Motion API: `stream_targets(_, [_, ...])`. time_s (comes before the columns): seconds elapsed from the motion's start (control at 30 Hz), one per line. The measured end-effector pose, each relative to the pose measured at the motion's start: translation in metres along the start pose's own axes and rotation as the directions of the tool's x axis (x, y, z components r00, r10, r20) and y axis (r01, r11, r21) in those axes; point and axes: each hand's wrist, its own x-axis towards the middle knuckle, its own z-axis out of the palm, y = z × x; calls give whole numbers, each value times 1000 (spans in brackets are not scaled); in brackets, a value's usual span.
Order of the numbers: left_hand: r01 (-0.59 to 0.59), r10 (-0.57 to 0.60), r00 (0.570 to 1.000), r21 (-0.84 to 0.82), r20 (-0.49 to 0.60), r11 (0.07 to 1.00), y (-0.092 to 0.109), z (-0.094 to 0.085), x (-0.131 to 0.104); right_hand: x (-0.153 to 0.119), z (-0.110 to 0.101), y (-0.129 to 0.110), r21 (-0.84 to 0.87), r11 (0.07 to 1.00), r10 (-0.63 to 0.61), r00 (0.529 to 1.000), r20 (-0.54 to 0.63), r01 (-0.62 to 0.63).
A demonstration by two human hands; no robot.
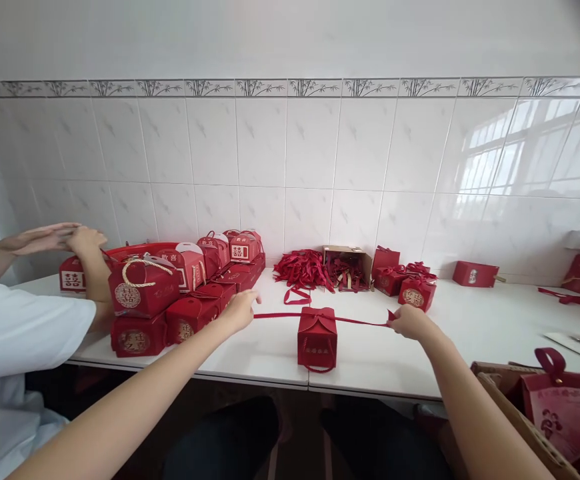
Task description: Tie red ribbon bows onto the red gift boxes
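A small red gift box (317, 341) with a rope handle hanging down its front stands upright near the table's front edge. A red ribbon (360, 321) crosses the top of the box and stretches out to both sides. My left hand (240, 312) is closed on the ribbon's left end, with the fingertips partly hidden. My right hand (410, 323) pinches the other end, and a short tail sticks up above the fingers. Both hands are apart from the box itself.
Stacked red gift boxes (143, 293) stand at the left, beside a co-worker's hands (65, 238). Behind lie a ribbon pile (303, 268) and an open carton (349, 251). More red boxes (417, 293) stand right of these. A cardboard box (515, 407) with red bags is at front right.
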Motion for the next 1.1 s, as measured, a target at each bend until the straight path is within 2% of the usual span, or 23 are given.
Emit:
stream_targets(0.07, [23, -23, 1000, -14, 5, 1000, -5, 12, -4, 0, 8, -4, 15, 1000, -25, 1000, 18, 25])
stream_targets(0.17, [52, -49, 998, -115, 28, 992, 3, 38, -3, -2, 21, -26, 100, 986, -140, 989, 44, 135])
stream_targets(0.33, [168, -111, 976, -327, 186, 930, 27, 82, -6, -16, 44, -63, 319, 896, -366, 921, 131, 310])
stream_targets(0.47, [239, -155, 963, -430, 221, 871, 34, 104, -15, -26, 56, -77, 423, 814, -488, 864, 124, 399])
stream_targets(0.6, [261, -182, 962, -493, 202, 830, 34, 111, -19, -24, 56, -82, 432, 785, -542, 830, 132, 444])
stream_targets(0.8, [316, -239, 948, -522, 211, 792, 34, 110, -19, -17, 54, -86, 401, 800, -542, 824, 166, 446])
stream_targets(1.0, [461, -332, 884, -500, 329, 733, 36, 113, -23, -19, 55, -84, 428, 797, -535, 827, 174, 426])
stream_targets(1.1, [507, -359, 854, -445, 377, 738, 33, 109, -22, -17, 55, -76, 458, 799, -512, 840, 179, 390])
